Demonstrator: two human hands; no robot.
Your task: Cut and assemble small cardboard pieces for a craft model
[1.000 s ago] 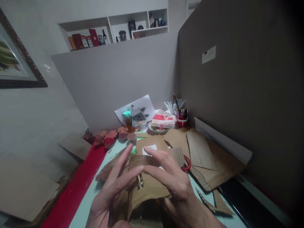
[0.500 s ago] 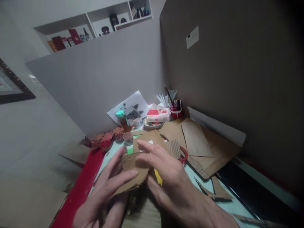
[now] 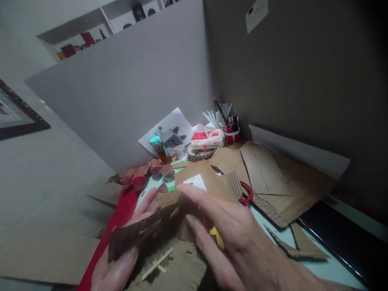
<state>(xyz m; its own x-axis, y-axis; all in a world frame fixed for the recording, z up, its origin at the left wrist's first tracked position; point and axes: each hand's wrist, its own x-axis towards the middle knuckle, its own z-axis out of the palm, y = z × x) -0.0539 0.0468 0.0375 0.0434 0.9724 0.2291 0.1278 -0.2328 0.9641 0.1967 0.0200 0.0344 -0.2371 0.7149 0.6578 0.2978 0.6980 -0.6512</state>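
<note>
At the lower centre of the frame a corrugated cardboard strip is being pinched between thumb and fingers of the left hand, while the right hand, fingers spread and loosely curved, is being laid over a folded cardboard piece just behind the strip. Compared with half a second ago, the brown piece is no longer being held flat between both hands; the dark fluted strip is now being turned up toward the camera, so the work appears to be shifting onto that strip. A small wooden stick cross is being exposed below, on torn cardboard. Red-handled scissors are lying on the tabletop right of centre.
</note>
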